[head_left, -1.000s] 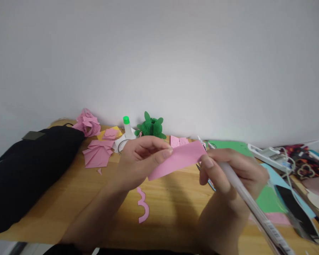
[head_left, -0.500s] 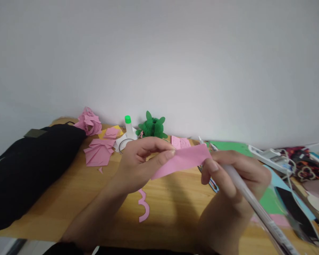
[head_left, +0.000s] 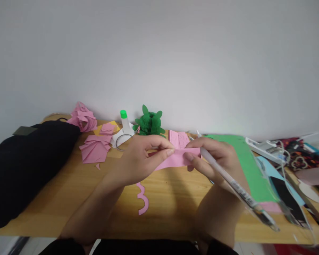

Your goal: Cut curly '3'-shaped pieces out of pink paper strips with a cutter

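Note:
A strip of pink paper (head_left: 177,158) is stretched between both hands above the wooden table. My left hand (head_left: 142,159) pinches its left part between thumb and fingertips. On the other side, my right hand (head_left: 215,161) grips the strip's right end with thumb and fingers. That same hand also carries a pen (head_left: 236,189) with a clear barrel, slanting down to the right across the palm. Under the left wrist lies a wavy pink paper cutout (head_left: 143,205); its upper end is hidden by the hand.
A green pleated paper figure (head_left: 150,124), a glue stick (head_left: 124,120) and folded pink papers (head_left: 95,150) stand along the wall. To the left is a black bag (head_left: 34,159). A green sheet (head_left: 247,166), a white power strip (head_left: 266,152) and cords lie to the right.
My right hand has moved left along the pink paper strip, closer to my left hand, and the pen has come with it. The view has shifted slightly.

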A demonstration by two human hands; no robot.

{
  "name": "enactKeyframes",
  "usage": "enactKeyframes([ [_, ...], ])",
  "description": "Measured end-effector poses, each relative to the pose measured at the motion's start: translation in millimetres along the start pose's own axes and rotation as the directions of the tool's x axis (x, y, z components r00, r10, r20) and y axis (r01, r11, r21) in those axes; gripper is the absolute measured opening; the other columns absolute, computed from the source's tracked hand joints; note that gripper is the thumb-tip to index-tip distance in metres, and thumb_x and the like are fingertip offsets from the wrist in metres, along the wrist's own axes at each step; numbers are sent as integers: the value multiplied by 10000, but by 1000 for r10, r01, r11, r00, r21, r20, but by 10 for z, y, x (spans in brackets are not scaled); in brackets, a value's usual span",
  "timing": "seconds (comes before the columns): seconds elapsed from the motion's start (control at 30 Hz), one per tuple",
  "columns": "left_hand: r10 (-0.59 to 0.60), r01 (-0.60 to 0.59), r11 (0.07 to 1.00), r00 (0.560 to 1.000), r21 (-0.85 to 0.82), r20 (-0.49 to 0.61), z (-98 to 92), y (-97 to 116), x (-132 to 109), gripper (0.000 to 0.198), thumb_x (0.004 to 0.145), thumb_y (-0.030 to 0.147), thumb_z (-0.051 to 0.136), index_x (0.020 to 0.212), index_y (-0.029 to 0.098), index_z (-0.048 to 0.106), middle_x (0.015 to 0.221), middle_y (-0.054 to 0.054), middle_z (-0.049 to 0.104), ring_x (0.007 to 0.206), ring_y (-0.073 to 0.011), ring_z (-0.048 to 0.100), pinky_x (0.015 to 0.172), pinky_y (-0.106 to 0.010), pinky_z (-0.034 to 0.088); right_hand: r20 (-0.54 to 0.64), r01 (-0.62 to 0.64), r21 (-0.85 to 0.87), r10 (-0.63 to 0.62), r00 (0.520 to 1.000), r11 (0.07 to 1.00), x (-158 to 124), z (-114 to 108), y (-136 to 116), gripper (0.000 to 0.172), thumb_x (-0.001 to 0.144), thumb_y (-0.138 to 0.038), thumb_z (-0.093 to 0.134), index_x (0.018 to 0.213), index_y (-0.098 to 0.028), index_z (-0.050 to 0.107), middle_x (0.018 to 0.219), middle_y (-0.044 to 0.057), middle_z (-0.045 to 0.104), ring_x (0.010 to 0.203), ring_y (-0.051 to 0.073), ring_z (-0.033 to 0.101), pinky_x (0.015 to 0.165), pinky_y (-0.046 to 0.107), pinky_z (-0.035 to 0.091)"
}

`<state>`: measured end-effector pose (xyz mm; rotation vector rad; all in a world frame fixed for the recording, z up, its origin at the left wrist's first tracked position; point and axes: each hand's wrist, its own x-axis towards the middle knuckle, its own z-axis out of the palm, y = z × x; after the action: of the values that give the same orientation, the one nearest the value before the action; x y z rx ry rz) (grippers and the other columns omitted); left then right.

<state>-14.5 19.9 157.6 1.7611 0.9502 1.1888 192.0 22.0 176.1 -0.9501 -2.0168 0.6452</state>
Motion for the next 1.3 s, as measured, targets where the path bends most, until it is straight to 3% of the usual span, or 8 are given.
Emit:
enactKeyframes([
  [0.1, -11, 11, 1000, 1000, 14, 11, -1, -13, 11, 139, 851, 205, 612, 743, 181, 696, 735, 9, 727, 667, -119, 630, 616, -216, 507, -110, -12, 15, 14, 994, 1000, 4, 6, 9, 57, 833, -182, 690, 855, -222, 656, 611, -55, 666, 525, 93, 614, 489, 200, 467],
  [0.2, -7, 6, 999, 1000, 48, 19, 2, -39, 13, 144, 853, 198, 602, 749, 187, 702, 713, 12, 716, 672, -123, 632, 614, -213, 496, -197, 2, 60, 10, 980, 998, 1, 33, 5, 207, 818, -160, 713, 975, -244, 608, 749, -42, 722, 660, 111, 681, 598, 226, 533],
  [0.37, 5, -12, 993, 998, 114, 55, 37, -59, 6, 183, 885, 222, 573, 766, 188, 707, 727, 3, 723, 684, -133, 641, 615, -219, 476, -90, -13, 29, 16, 996, 999, -13, 96, -11, 225, 837, -168, 699, 1014, -243, 580, 806, -34, 701, 720, 114, 686, 633, 232, 564],
  [0.67, 59, -70, 965, 997, 254, 49, 243, -65, -61, 205, 877, 123, 528, 731, 187, 658, 637, 36, 647, 571, -103, 539, 560, -228, 379, -63, -97, -12, 96, 993, 995, -70, 38, -93, 180, 832, -167, 678, 962, -241, 579, 777, -30, 690, 665, 122, 676, 601, 247, 577],
  [0.93, 72, -85, 981, 994, 176, 84, 359, -39, -104, 184, 878, 94, 550, 788, 193, 676, 698, 38, 684, 609, -99, 578, 601, -217, 414, -17, -170, -63, 169, 985, 983, -154, -122, -163, 126, 813, -180, 670, 870, -239, 575, 721, -24, 706, 616, 132, 694, 531, 227, 572],
  [1.3, 115, -130, 985, 985, 115, 131, 356, -8, -132, 169, 886, 96, 578, 806, 178, 702, 685, 39, 687, 603, -84, 584, 620, -192, 429, 8, -158, 51, 157, 988, 986, -208, -173, -223, 188, 778, -94, 664, 870, -239, 588, 717, -35, 696, 609, 100, 689, 533, 158, 585],
])
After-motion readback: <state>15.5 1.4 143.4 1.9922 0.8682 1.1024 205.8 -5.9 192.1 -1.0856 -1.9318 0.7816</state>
